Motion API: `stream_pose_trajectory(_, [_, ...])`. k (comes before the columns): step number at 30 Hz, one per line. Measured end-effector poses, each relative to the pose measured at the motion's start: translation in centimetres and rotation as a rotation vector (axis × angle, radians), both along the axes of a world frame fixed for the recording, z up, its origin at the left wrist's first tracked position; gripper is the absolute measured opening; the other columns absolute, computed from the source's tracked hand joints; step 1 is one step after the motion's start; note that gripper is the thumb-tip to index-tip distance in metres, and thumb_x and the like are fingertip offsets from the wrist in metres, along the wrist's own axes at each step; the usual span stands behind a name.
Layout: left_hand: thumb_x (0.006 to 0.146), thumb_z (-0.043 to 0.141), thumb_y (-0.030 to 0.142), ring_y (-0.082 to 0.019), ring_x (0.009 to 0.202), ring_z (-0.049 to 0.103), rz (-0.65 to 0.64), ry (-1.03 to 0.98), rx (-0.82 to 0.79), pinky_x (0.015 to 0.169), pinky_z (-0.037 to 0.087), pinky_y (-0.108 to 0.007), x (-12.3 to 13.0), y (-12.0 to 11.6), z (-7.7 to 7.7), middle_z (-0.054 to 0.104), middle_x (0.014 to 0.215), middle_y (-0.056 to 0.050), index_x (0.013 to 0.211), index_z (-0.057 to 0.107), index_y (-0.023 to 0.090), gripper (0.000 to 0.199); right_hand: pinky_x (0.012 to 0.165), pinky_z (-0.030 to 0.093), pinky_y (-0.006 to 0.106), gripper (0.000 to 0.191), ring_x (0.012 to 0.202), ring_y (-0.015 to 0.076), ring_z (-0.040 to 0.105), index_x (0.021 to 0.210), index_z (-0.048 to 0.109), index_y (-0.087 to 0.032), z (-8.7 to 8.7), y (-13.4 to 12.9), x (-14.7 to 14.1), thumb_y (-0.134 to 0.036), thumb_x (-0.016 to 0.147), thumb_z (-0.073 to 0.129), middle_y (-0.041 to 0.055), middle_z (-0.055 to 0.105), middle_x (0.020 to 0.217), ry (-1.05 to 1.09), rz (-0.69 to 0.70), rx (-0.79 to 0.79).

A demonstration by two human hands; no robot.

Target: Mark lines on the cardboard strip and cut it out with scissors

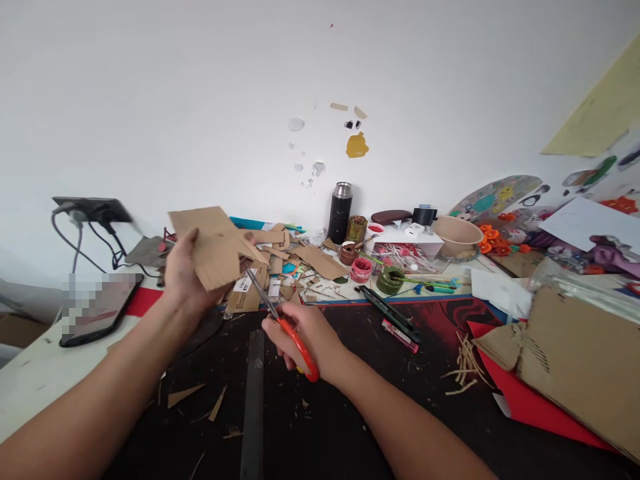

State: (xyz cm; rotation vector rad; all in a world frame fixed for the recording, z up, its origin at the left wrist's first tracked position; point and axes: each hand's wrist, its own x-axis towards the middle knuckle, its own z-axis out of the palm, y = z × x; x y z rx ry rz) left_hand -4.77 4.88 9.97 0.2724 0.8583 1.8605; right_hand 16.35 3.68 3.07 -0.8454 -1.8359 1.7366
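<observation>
My left hand (186,267) is closed on a piece of brown cardboard (213,243), thumb on its face, held up over the left side of the desk. A notch shows in its right edge, where a narrow strip (254,250) sticks out. My right hand (305,337) grips scissors (301,350) with orange handles. Their blades point up and left, with the tips near the cardboard's lower right edge; whether they touch it I cannot tell. Beneath my hands, a metal ruler (253,400) lies on the dark mat (320,427) among small cardboard slivers (186,396).
Cardboard scraps (320,261) pile up along the wall beside a black thermos (341,217). Open paint jars (390,280) stand right of it. A utility knife (387,313) lies on the mat. Cardboard sheets (583,363) fill the right; a phone (103,310) is at left.
</observation>
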Motion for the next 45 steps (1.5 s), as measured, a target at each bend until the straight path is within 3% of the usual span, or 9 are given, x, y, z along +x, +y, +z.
stream_pose_trajectory(2, [0.113, 0.034, 0.045, -0.034, 0.094, 0.084, 0.055, 0.059, 0.015, 0.067, 0.071, -0.047, -0.7, 0.1, 0.8, 0.082, 0.111, -0.019, 0.144, 0.063, 0.011, 0.054, 0.039, 0.043, 0.017, 0.039, 0.041, 0.0094, 0.056, 0.092, 0.064, -0.021, -0.1, -0.3, 0.0, -0.056, 0.097, 0.081, -0.0060, 0.060, 0.062, 0.007, 0.046, 0.011])
stream_pose_trajectory(6, [0.114, 0.034, 0.047, -0.033, 0.103, 0.084, 0.001, 0.075, 0.069, 0.075, 0.071, -0.047, -1.1, 0.1, 1.1, 0.082, 0.116, -0.018, 0.142, 0.065, 0.012, 0.055, 0.040, 0.043, 0.017, 0.044, 0.043, 0.0095, 0.057, 0.100, 0.066, -0.021, -0.9, -0.4, 0.0, -0.061, 0.094, 0.084, -0.0057, 0.062, 0.064, 0.048, 0.054, -0.008])
stream_pose_trajectory(13, [0.114, 0.029, 0.050, -0.030, 0.087, 0.084, -0.040, 0.090, 0.003, 0.068, 0.069, -0.041, 0.7, -0.1, 0.6, 0.082, 0.108, -0.022, 0.143, 0.063, 0.006, 0.063, 0.047, 0.052, 0.022, 0.058, 0.048, 0.0129, 0.063, 0.106, 0.067, -0.019, -2.2, 0.3, -0.4, -0.075, 0.093, 0.076, -0.0035, 0.067, 0.066, 0.138, 0.059, -0.151])
stream_pose_trajectory(18, [0.115, 0.030, 0.050, -0.031, 0.090, 0.085, -0.053, 0.111, -0.009, 0.066, 0.069, -0.039, 1.2, -0.4, 0.5, 0.083, 0.110, -0.022, 0.145, 0.063, 0.008, 0.061, 0.064, 0.058, 0.027, 0.065, 0.060, 0.0160, 0.070, 0.104, 0.069, -0.018, -1.5, -0.2, -0.9, -0.078, 0.085, 0.082, -0.0007, 0.070, 0.068, 0.176, 0.133, -0.198])
stream_pose_trajectory(27, [0.114, 0.030, 0.050, -0.031, 0.090, 0.085, -0.018, 0.076, 0.055, 0.070, 0.071, -0.043, 1.1, -0.5, 0.7, 0.084, 0.107, -0.021, 0.141, 0.067, 0.008, 0.062, 0.076, 0.060, 0.031, 0.086, 0.072, 0.0184, 0.075, 0.102, 0.065, -0.020, -0.7, -0.2, -1.0, -0.094, 0.064, 0.082, 0.0017, 0.073, 0.079, 0.208, 0.185, -0.272])
stream_pose_trajectory(32, [0.114, 0.030, 0.047, -0.032, 0.094, 0.085, 0.006, 0.069, 0.103, 0.070, 0.072, -0.045, 1.1, -0.5, 0.6, 0.085, 0.108, -0.016, 0.144, 0.068, 0.017, 0.057, 0.061, 0.058, 0.027, 0.084, 0.058, 0.0155, 0.071, 0.107, 0.063, -0.019, -1.9, 0.0, -1.0, -0.096, 0.074, 0.074, 0.0011, 0.073, 0.076, 0.187, 0.160, -0.284])
stream_pose_trajectory(36, [0.114, 0.032, 0.049, -0.031, 0.091, 0.085, 0.003, 0.091, 0.063, 0.071, 0.071, -0.041, 1.5, -0.4, 0.2, 0.084, 0.110, -0.017, 0.146, 0.066, 0.014, 0.059, 0.048, 0.055, 0.024, 0.073, 0.048, 0.0142, 0.067, 0.112, 0.063, -0.020, -2.6, 0.3, -0.8, -0.088, 0.087, 0.072, -0.0002, 0.073, 0.076, 0.209, 0.127, -0.254])
stream_pose_trajectory(40, [0.114, 0.033, 0.052, -0.032, 0.096, 0.085, -0.036, 0.097, -0.010, 0.082, 0.071, -0.044, 2.4, -0.7, -0.3, 0.084, 0.113, -0.021, 0.147, 0.065, 0.007, 0.064, 0.043, 0.053, 0.023, 0.071, 0.045, 0.0135, 0.065, 0.113, 0.063, -0.019, -2.3, 0.2, -0.7, -0.086, 0.090, 0.071, -0.0005, 0.073, 0.073, 0.219, 0.111, -0.225])
stream_pose_trajectory(45, [0.113, 0.034, 0.051, -0.033, 0.095, 0.085, -0.083, 0.098, -0.032, 0.082, 0.071, -0.047, 3.4, -1.0, -1.0, 0.084, 0.113, -0.021, 0.149, 0.065, 0.012, 0.062, 0.042, 0.053, 0.023, 0.074, 0.041, 0.0128, 0.062, 0.110, 0.062, -0.019, -1.5, 0.0, -0.8, -0.089, 0.087, 0.070, -0.0024, 0.070, 0.068, 0.240, 0.075, -0.229])
